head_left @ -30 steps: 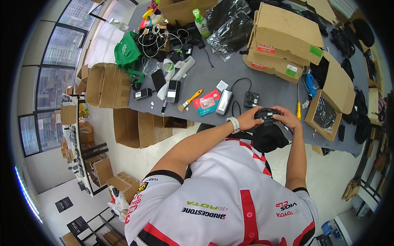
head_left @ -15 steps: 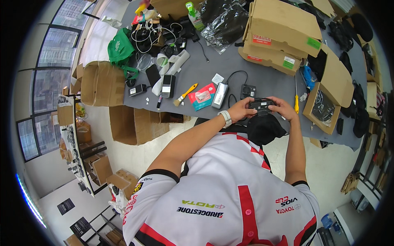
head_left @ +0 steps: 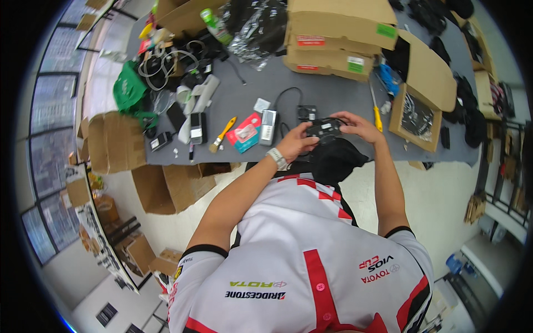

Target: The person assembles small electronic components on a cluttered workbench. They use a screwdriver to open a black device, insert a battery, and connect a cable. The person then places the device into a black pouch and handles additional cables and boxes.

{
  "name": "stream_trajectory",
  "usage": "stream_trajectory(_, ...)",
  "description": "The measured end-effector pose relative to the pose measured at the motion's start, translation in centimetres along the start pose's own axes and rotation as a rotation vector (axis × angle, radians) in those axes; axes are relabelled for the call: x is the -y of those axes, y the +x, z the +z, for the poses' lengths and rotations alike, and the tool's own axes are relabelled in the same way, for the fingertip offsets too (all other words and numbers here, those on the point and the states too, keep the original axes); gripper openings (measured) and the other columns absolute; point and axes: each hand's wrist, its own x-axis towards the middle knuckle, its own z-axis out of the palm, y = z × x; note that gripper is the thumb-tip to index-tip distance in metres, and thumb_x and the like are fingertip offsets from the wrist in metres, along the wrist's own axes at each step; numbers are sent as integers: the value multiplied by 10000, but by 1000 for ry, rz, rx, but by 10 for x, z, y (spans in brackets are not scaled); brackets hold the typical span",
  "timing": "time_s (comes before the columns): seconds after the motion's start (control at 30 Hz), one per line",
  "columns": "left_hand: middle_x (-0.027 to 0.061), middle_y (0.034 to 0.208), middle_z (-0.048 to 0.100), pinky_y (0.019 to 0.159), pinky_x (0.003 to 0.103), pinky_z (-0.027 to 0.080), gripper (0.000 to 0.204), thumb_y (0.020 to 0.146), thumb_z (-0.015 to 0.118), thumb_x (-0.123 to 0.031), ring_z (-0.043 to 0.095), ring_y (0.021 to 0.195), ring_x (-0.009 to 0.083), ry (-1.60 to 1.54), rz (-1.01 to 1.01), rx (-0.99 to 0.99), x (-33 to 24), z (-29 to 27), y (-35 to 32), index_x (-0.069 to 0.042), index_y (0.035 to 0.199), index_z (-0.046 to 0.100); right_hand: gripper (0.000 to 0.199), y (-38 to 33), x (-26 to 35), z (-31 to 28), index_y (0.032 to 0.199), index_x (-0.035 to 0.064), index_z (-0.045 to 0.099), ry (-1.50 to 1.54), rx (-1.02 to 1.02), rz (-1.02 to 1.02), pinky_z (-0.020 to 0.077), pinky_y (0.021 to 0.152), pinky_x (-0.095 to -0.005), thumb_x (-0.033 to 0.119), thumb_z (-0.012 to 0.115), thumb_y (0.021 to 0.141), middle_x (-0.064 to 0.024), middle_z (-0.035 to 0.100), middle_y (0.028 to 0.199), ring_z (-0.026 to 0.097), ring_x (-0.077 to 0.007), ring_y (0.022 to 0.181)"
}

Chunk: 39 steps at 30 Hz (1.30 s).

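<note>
A small black device (head_left: pixel 323 129) with a pale label is held between both hands at the table's near edge. My left hand (head_left: pixel 295 143), with a light watch at its wrist, grips the device's left end. At its right end, my right hand (head_left: pixel 358 127) has its fingers closed on the casing. Black cloth (head_left: pixel 338 161) hangs just below the device, looking like a cap or pouch; whether it is attached I cannot tell. A grey box with a white label (head_left: pixel 268 129) lies left of my hands. Beyond them sits a small black square unit (head_left: pixel 306 112) with a cable.
A brush (head_left: pixel 223 135) and a red-and-teal packet (head_left: pixel 244 133) lie to the left. On the right are a yellow-handled screwdriver (head_left: pixel 377 118) and an open carton (head_left: pixel 415 122). Stacked cardboard boxes (head_left: pixel 338 36) stand at the back. Tangled cables and a green bag (head_left: pixel 129 89) fill the far left.
The whole view has shifted, so the table and hands appear farther left and higher. The device looks slightly turned in my hands, and my right fingers have moved toward its far edge.
</note>
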Motion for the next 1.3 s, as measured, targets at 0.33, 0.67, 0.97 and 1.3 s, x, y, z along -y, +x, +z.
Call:
stream_trajectory(0.33,35,1160,666,803,243,585,697,986,767,-78,697,1006,126,-33,-21,13,-4,-1,-4,-34,1569,386,495,-7,-9,-3,1448,64,616,-19,-61,-13,486,912,-271,311,713,1029,-16,682,1328,599,-88,1048)
stream_trajectory(0.67,24,1171,662,806,240,571,672,983,767,-69,688,1002,117,-32,-21,26,-2,0,-3,-39,1548,404,427,-11,-7,4,1413,89,652,-55,-110,36,452,796,-232,279,722,1037,45,711,1174,579,-45,985)
stream_trajectory(0.97,10,1134,660,796,231,561,625,965,780,-45,665,964,92,-22,-2,47,-3,5,-8,-54,1494,446,431,-11,-7,11,1423,86,658,-74,-106,88,438,760,-214,277,722,1042,57,698,1154,578,-32,982)
stream_trajectory(1.3,-6,1134,646,814,239,567,619,957,778,-17,653,950,85,-5,-4,25,6,8,-8,-63,1492,470,412,-8,-21,15,1404,62,662,15,-106,-17,468,841,-212,247,722,1041,46,675,1106,581,-36,1004)
